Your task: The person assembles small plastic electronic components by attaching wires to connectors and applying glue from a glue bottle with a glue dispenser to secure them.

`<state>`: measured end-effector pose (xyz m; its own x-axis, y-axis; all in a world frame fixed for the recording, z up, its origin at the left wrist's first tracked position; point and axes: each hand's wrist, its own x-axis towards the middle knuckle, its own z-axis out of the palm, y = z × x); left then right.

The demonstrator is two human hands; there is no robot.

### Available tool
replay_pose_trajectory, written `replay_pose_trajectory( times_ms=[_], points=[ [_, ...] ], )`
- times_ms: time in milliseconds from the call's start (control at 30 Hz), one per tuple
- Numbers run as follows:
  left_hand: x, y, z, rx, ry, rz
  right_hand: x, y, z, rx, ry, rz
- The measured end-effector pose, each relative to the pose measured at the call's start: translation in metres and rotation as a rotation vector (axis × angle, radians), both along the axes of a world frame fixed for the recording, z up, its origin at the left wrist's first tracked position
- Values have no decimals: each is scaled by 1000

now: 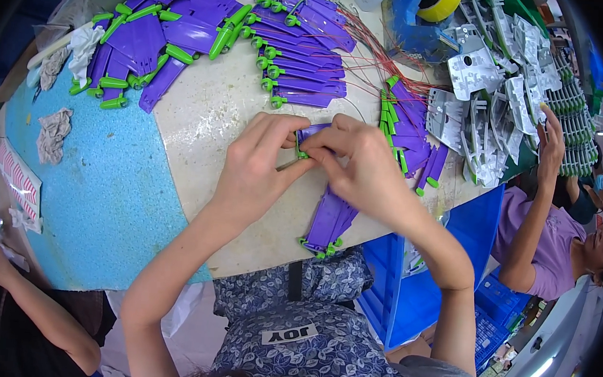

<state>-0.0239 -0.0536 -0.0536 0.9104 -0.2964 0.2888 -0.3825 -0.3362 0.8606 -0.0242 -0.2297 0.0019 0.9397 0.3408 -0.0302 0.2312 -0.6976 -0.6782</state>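
Over the middle of the table, my left hand (261, 160) and my right hand (360, 165) meet, both closed in a pinch. Between their fingertips is a small purple plastic part (313, 130) with a green edge, mostly hidden by the fingers. A thin wire seems to run up from near it. Just below my right hand lie a few purple wing-shaped pieces (329, 219) with green ends, stacked near the table's front edge. Beyond my hands, a row of purple pieces (304, 65) with green knobs has thin red wires (369, 45) trailing to the right.
A large pile of purple and green pieces (136, 41) is at the far left, beside a blue mat (95, 200). Silvery plastic parts (473, 71) heap at the right, near a blue tape dispenser (417, 24). A co-worker's arm (548, 158) reaches in from the right; another person's arm (37, 309) is at lower left.
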Motion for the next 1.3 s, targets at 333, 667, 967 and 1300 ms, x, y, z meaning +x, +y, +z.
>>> replay_pose_trajectory(
  times_ms=[333,667,967,1300],
  points=[
    [7,2,3,319,-361,-39,14,-6,-8,-39,5,-302],
    [25,2,13,270,-361,-295,66,-91,43,45,-579,-658],
    [25,2,7,237,-292,-279,82,-104,33,672,91,-803],
    [30,1,8,136,-254,-238,-18,-25,22,604,368,-152]
  ],
)
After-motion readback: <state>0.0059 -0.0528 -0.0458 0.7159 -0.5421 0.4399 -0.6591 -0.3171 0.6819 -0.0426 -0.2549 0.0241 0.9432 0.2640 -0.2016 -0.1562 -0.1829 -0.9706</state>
